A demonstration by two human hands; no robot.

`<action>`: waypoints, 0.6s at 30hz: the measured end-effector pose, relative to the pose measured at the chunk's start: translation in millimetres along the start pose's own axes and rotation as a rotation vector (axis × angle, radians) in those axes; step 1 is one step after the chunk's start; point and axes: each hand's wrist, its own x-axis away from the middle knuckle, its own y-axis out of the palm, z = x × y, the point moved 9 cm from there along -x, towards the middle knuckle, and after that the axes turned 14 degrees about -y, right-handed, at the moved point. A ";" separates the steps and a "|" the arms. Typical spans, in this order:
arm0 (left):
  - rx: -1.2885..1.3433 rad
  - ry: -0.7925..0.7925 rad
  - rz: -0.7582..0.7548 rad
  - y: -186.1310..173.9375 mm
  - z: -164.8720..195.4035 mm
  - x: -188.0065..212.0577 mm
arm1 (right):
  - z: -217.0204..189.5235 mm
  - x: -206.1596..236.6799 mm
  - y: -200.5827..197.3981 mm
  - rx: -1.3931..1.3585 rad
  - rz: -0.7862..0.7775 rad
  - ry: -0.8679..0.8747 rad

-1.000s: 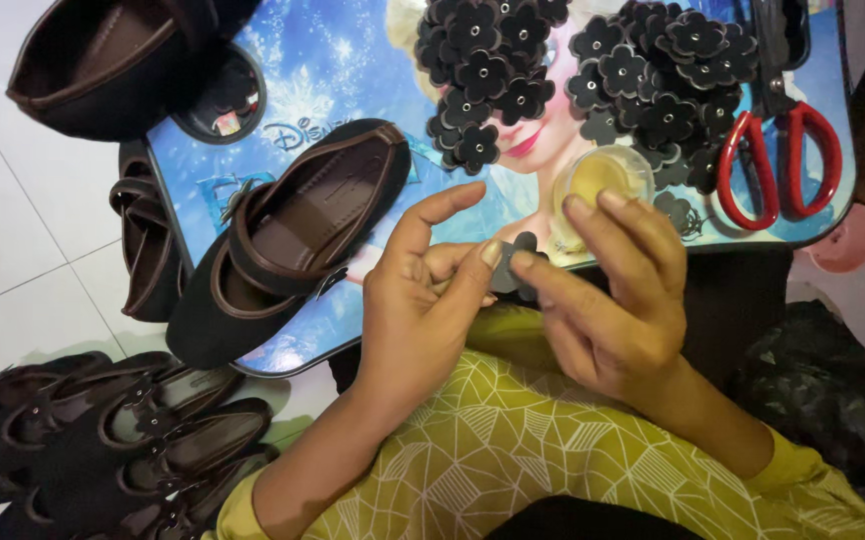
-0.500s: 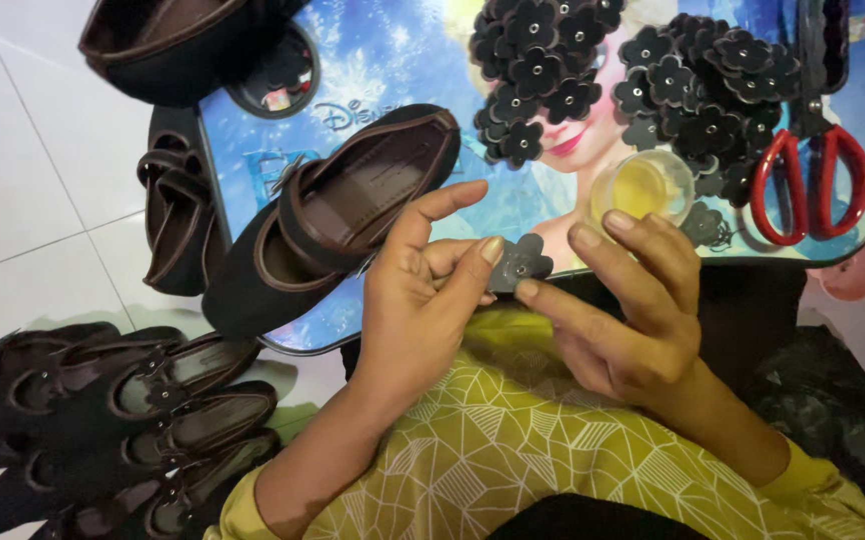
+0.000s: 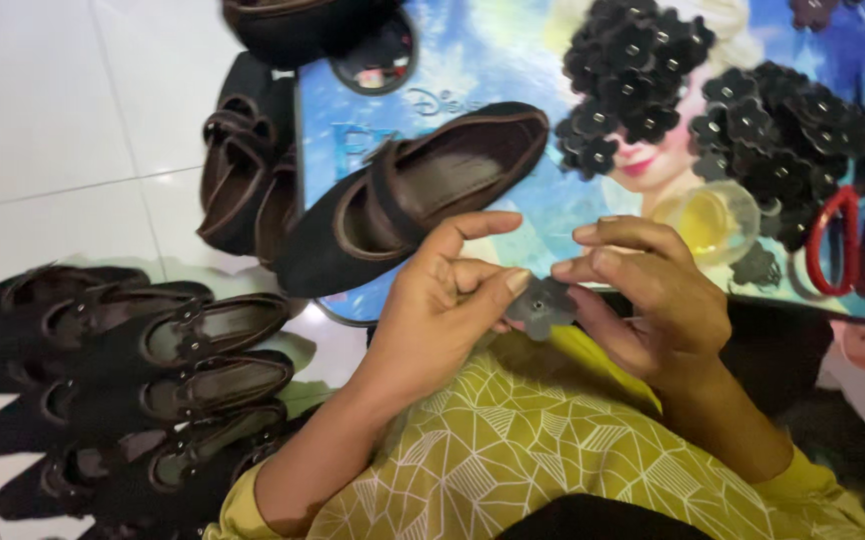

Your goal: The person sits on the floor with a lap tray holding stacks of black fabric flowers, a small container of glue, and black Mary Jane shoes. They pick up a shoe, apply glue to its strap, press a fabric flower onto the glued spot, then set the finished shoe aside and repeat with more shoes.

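Both my hands pinch one small black flower-shaped piece (image 3: 541,306) with a metal stud at its centre. My left hand (image 3: 445,300) grips its left side with thumb and fingers; my right hand (image 3: 643,295) holds its right side. Just beyond my left hand a dark brown strapped shoe (image 3: 423,195) lies on a blue picture-printed tray (image 3: 473,60). Two heaps of black flower pieces (image 3: 633,85) sit on the tray's far part.
A small clear cup of yellow liquid (image 3: 718,215) and red-handled scissors (image 3: 858,240) rest on the tray at right. Several dark shoes (image 3: 153,390) lie in a row on the white tile floor at left. More shoes (image 3: 248,180) lie by the tray's left edge.
The view has shifted, so the tray and shoes sit further right in frame. My hands have turned the flower piece; its flat face and stud now show between my fingertips.
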 end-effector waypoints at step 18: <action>-0.266 0.265 0.543 -88.9 37.0 30.9 | 51.4 -73.8 82.1 -0.537 -0.181 0.366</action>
